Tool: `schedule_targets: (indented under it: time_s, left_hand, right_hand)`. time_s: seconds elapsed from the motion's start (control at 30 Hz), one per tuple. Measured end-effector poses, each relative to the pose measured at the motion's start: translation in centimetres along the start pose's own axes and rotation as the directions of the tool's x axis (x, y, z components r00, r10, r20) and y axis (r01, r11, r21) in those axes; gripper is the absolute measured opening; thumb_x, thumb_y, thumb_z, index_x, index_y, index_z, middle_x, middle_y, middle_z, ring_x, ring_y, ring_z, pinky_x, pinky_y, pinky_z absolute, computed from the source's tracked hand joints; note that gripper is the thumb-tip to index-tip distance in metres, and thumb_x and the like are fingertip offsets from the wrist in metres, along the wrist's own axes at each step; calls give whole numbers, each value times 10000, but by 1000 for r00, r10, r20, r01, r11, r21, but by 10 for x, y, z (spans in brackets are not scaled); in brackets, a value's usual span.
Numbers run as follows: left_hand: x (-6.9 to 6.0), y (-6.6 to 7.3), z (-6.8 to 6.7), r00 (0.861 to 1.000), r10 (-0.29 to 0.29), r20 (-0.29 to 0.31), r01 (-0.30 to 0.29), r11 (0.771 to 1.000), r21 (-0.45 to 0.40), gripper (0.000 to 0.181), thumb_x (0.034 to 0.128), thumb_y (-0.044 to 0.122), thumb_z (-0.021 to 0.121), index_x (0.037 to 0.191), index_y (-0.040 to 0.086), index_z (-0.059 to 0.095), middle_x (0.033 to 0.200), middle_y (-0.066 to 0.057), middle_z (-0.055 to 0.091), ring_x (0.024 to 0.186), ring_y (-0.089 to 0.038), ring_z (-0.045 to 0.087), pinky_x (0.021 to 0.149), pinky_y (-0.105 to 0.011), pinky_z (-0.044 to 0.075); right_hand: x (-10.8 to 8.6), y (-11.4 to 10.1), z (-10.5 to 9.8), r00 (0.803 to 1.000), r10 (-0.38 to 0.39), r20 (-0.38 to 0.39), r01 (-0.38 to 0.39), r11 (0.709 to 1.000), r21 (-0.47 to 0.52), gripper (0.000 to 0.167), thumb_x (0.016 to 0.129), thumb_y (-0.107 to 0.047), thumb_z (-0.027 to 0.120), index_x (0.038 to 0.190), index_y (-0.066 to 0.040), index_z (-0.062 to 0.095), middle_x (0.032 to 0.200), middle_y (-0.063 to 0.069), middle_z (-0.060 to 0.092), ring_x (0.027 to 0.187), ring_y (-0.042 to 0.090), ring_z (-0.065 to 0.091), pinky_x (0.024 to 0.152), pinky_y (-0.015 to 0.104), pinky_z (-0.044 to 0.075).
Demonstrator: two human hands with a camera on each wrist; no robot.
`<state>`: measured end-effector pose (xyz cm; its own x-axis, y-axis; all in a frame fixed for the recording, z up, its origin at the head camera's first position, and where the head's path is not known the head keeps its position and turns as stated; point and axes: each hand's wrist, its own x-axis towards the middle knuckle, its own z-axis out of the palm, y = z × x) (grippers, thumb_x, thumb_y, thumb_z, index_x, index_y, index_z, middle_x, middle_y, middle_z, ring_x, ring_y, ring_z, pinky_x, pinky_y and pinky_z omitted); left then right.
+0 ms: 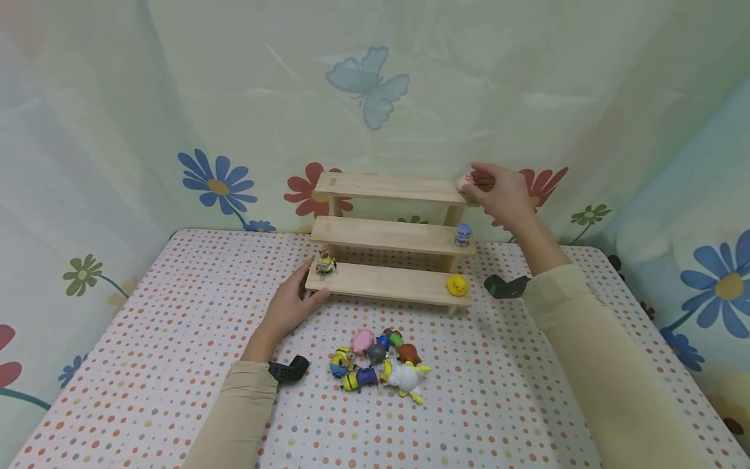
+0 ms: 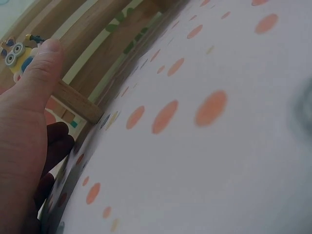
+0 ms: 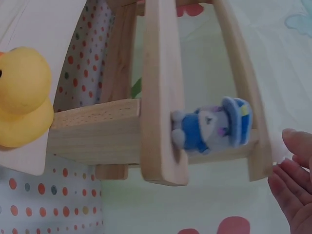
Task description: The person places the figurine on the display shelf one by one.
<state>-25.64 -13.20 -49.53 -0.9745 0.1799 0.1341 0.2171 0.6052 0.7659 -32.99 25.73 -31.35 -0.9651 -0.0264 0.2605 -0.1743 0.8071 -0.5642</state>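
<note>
Right hand (image 1: 502,190): thumb and fingers pinch a small white figure (image 1: 465,182) at the right end of the top board. Figure pale, rounded, with a touch of orange-red; partly covered by fingers, facing cannot be told.

Left hand (image 1: 290,306): thumb and fingers spread, touching the left end of the bottom board.

Wooden shelf (image 1: 383,233): pale, smooth, visible grain; three narrow boards stepped upward to the rear, long axis left to right, steps facing the wearer. On it: yellow duck (image 1: 457,285), rounded and smooth, bottom right; blue-capped figure (image 1: 463,234), upright, fuzzy-looking, middle right; goggled yellow figure (image 1: 325,262), bottom left.

Toy pile (image 1: 377,355) lies in front on the dotted cloth (image 1: 492,404), mixed colours.
</note>
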Motion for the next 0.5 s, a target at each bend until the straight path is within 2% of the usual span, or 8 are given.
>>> schedule_targets:
  time_s: [0.17,0.33,0.43,0.5]
  left_hand:
    - [-1,2,1,1000,3,-4,-3,1000,5,907,839,634,577,1524,154,226,1554,-95,288,1419,-300,300,1147,-483,293]
    - [-1,4,0,1000,2,2,-2,1000,10,904,841,626,581,1525,156,222,1557,-92,282,1419,-304,298,1145,-492,293]
    - [1,5,-1,1000,8,5,-8,1000,12,901,846,625,576,1526,154,218,1558,-91,279,1418,-305,301,1144,-491,297]
    - [3,6,-1,1000,12,-1,-12,1000,15,901,844,628,576,1524,152,224,1556,-93,284,1415,-309,306,1142,-494,297]
  right_hand:
    - [-16,-4,-12,997,-17,-69,19,999,31,529,939,-318,591,1397,-79,481,1310,191,579,1188,354,568,1004,497,455]
    - [-52,-20,-15,992,-16,-125,22,999,42,436,951,-304,574,1334,-99,552,1253,161,616,1124,328,606,935,481,507]
    - [-80,-34,-5,993,-87,-85,89,996,14,346,944,-227,598,1253,-71,608,1173,149,645,1037,307,632,880,467,539]
    - [-99,-45,8,987,-161,-7,161,987,-16,299,927,-183,627,1196,-52,637,1123,132,661,985,283,645,862,454,547]
